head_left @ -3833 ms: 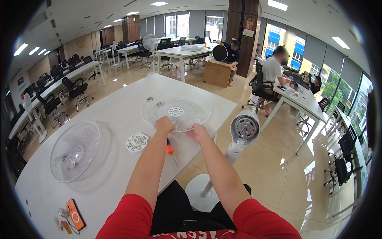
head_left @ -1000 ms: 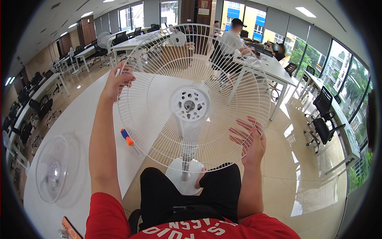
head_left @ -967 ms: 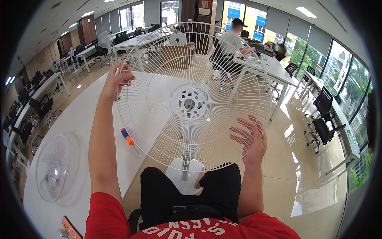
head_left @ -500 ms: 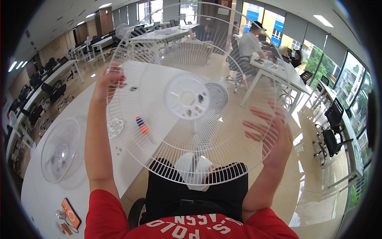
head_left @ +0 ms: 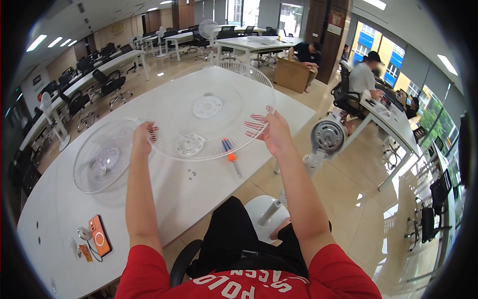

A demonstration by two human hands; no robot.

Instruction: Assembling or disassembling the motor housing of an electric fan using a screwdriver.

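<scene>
Both my hands hold a round white wire fan guard [head_left: 207,106] over the white table. My left hand [head_left: 143,138] has its fingers closed on the guard's left rim. At the right rim, my right hand [head_left: 274,132] grips the wires, its fingers partly behind them. A second round fan guard [head_left: 87,172] lies on the table to the left, with clear fan blades [head_left: 106,159] showing in it. Nearer me lie a perforated white disc [head_left: 189,145], a screwdriver [head_left: 230,153] with a blue and orange handle, and several small metal bits [head_left: 191,174].
To the right, the fan's bare motor head [head_left: 328,137] tops a white stand, its round base [head_left: 261,214] by my legs. An orange phone [head_left: 100,235] and a cable lie near left. People sit at the back, one beside a cardboard box [head_left: 290,74].
The fan guard has moved left, from in front of me to over the table, both hands still on it. My view has turned, and the motor head shows uncovered on the right.
</scene>
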